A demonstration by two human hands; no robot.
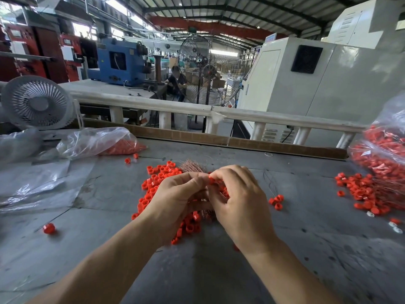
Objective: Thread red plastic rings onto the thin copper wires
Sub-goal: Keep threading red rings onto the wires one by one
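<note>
A heap of loose red plastic rings lies on the grey table, mostly under my hands. A bundle of thin copper wires pokes out behind them. My left hand and my right hand meet above the heap, fingers curled. Between their fingertips sits one red ring, pinched by my right hand; the left fingertips touch the same spot. The wire there is too thin to see.
A clear bag of red rings lies at the back left, beside a small white fan. Threaded rings on wires spill from a full bag at the right. Single rings lie scattered. A white rail borders the table.
</note>
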